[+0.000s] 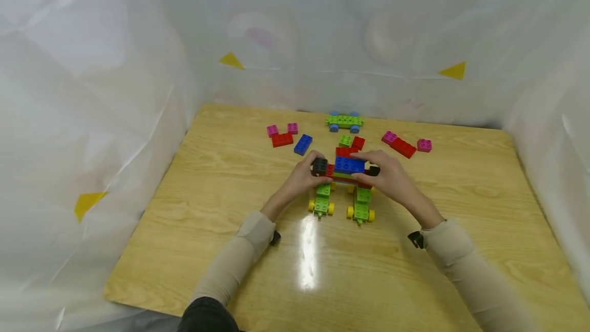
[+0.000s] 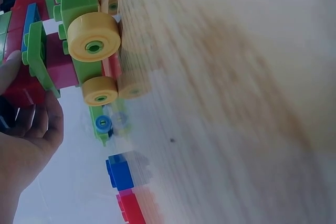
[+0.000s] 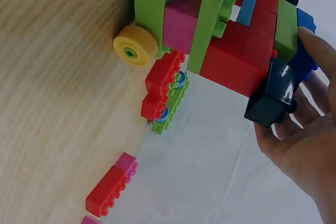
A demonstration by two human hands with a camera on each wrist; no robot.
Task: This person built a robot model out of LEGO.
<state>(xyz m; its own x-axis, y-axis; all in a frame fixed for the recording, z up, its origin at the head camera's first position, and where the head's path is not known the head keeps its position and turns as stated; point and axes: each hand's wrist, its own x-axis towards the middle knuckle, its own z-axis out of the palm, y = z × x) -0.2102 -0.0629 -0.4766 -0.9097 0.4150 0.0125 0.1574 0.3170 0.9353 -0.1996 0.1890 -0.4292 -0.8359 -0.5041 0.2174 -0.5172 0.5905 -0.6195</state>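
A toy brick structure stands in the middle of the table on two green wheeled bases (image 1: pixel 361 205) with yellow wheels (image 3: pixel 135 45). Above the bases come pink bricks (image 3: pixel 181 19), green plates (image 2: pixel 38 59) and stacked red bricks (image 3: pixel 239 61). Its top carries a blue brick (image 1: pixel 349 165) over green ones, with a black brick (image 1: pixel 319 166) at the left end and another black brick (image 3: pixel 272 93) at the right. My left hand (image 1: pixel 305 175) grips the structure's left end, thumb toward me. With thumb and fingers on opposite sides, my right hand (image 1: pixel 386 174) holds the blue brick.
Behind the structure are a green wheeled base with blue wheels (image 1: pixel 344 121), a small green brick (image 1: pixel 345 141) and red bricks (image 1: pixel 358 143). To the left lie blue (image 1: pixel 302 144), red (image 1: pixel 282 140) and pink bricks; red (image 1: pixel 403 147) and pink (image 1: pixel 424 145) ones lie right.
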